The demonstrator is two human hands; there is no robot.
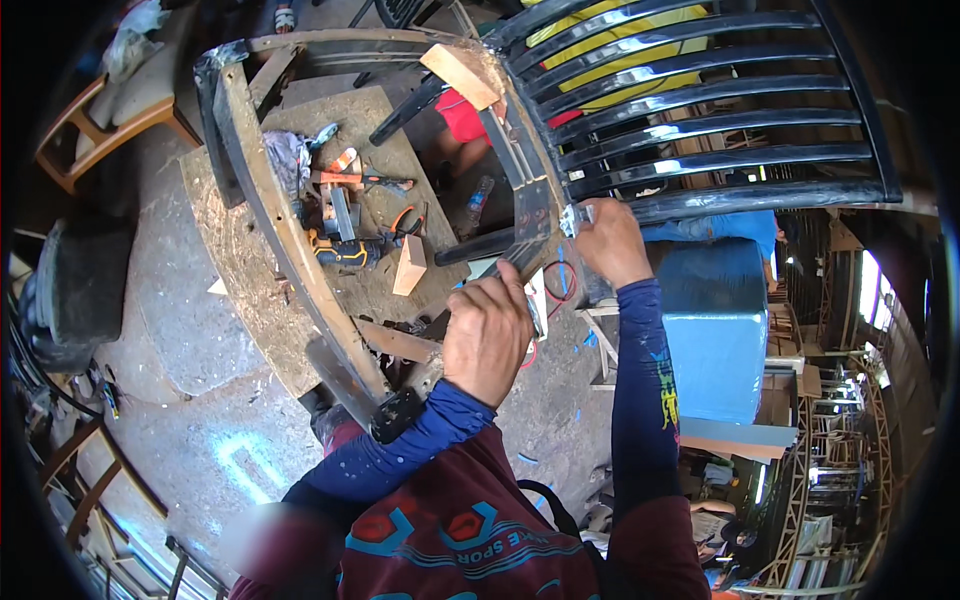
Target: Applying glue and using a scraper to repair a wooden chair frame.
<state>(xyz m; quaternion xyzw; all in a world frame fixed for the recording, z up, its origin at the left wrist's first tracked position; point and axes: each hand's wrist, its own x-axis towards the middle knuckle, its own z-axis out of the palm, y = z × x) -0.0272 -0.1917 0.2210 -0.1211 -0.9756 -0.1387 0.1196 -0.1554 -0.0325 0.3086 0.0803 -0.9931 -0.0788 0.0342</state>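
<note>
A black slat-back chair lies before me, its bare seat frame (286, 245) turned toward me and its slatted back (868, 150) reaching to the right. My left hand (488, 330) is closed round the near side of that frame, thumb along the rail. Close to its fingers is a pale, sharp-edged piece (538, 300), only partly visible. At the joint between seat frame and back, my right hand (612, 243) is closed on a small silvery, crumpled-looking thing (573, 219), mostly hidden by the fingers. A wood block (460, 76) rests on the frame's far corner.
Beneath the frame, a wooden board (225, 215) carries a yellow-black power drill (342, 250), orange-handled pliers (405, 222), a hammer-like tool (360, 180) and a wood offcut (409, 266). A blue-wrapped block (710, 350) stands right. An orange-brown chair frame (130, 133) is far left. People are nearby.
</note>
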